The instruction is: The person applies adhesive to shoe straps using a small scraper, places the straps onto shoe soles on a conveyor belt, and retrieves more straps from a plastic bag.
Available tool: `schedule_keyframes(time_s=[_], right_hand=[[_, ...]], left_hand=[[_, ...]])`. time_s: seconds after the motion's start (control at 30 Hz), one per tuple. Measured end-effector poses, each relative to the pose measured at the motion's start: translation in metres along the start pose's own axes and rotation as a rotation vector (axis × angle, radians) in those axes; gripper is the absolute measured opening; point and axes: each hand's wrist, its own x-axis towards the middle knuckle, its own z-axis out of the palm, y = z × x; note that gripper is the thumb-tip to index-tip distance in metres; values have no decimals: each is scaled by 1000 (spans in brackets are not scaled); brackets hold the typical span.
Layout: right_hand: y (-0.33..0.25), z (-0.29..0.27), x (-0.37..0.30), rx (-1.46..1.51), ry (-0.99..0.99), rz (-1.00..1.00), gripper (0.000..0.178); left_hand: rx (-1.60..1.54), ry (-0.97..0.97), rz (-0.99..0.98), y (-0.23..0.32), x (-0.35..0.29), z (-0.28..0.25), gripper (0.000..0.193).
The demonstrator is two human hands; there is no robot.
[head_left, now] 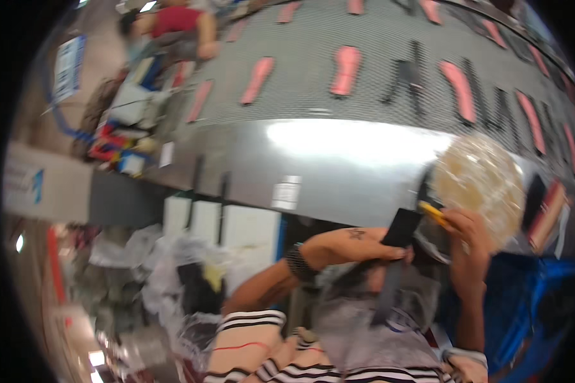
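Note:
In my left hand (359, 246) is a flat black piece (402, 226), pinched by the thumb and fingers. A long dark grey strip (390, 290) hangs below that hand; I cannot tell if the two are joined. My right hand (467, 237) is closed on a slim yellow tool (432, 210), its tip pointing toward the black piece, a small gap apart. Just beyond my right hand, a round yellowish mass under clear plastic wrap (479, 182) sits at the metal ledge. A dark round container (425, 185), partly hidden, shows beside it.
A steel ledge (236, 159) runs along a mesh conveyor belt (300, 76) carrying pink shoe-sole-shaped pieces (346, 69) and black straps (417, 80). A wooden-handled item (548, 217) lies at right above a blue bag (524, 306). Another person (176, 25) works far left. White boxes (249, 230) and plastic bags (163, 281) stand left.

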Motion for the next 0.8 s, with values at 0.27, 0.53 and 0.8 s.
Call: schedule_keyframes(time_s=[0.27, 0.53, 0.8], right_hand=[[1, 6, -16, 137, -140, 156, 17], [10, 26, -9, 195, 28, 4, 16], [-3, 18, -21, 319, 307, -20, 20]], left_hand=[[-148, 910, 300, -4, -64, 25, 29], [-150, 1142, 444, -6, -50, 24, 30], [-228, 1093, 444, -8, -30, 33, 27]])
